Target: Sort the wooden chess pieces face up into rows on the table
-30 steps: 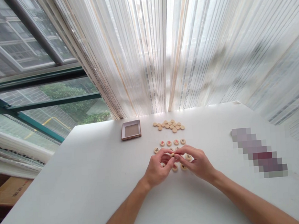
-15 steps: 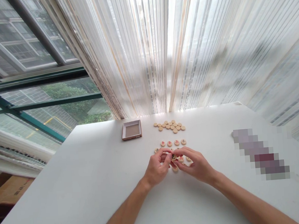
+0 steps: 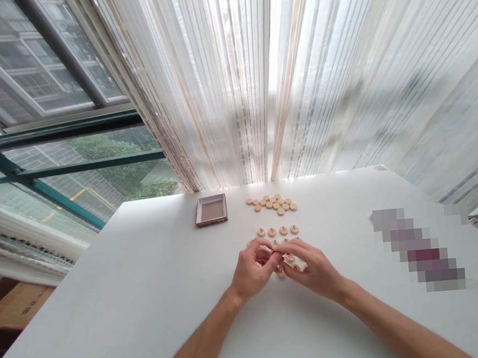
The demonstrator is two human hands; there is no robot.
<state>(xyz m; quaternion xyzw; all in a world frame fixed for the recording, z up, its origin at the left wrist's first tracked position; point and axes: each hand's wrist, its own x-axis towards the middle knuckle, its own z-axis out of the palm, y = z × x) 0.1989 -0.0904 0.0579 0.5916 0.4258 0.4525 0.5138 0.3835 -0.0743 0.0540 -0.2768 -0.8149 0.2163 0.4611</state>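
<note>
Both my hands meet over a loose group of round wooden chess pieces on the white table (image 3: pixel 157 296). My left hand (image 3: pixel 252 270) has its fingers curled and pinched, its tips touching those of my right hand (image 3: pixel 312 267), which is also pinched. A small piece (image 3: pixel 290 257) with a red mark shows between the fingertips; which hand grips it I cannot tell. Just beyond lies a row of several face-up pieces (image 3: pixel 277 231) with red marks. Farther back sits a cluster of plain face-down pieces (image 3: pixel 272 203).
A shallow brown square box (image 3: pixel 211 210) lies at the back, left of the pieces. A blurred-out object (image 3: pixel 418 250) rests on the table's right side. Striped sheer curtains hang behind the table, with a window and green railing at the left.
Both hands have sunk slightly toward the table and stayed together over the pieces. The view has tipped a little, so everything sits lower in frame.
</note>
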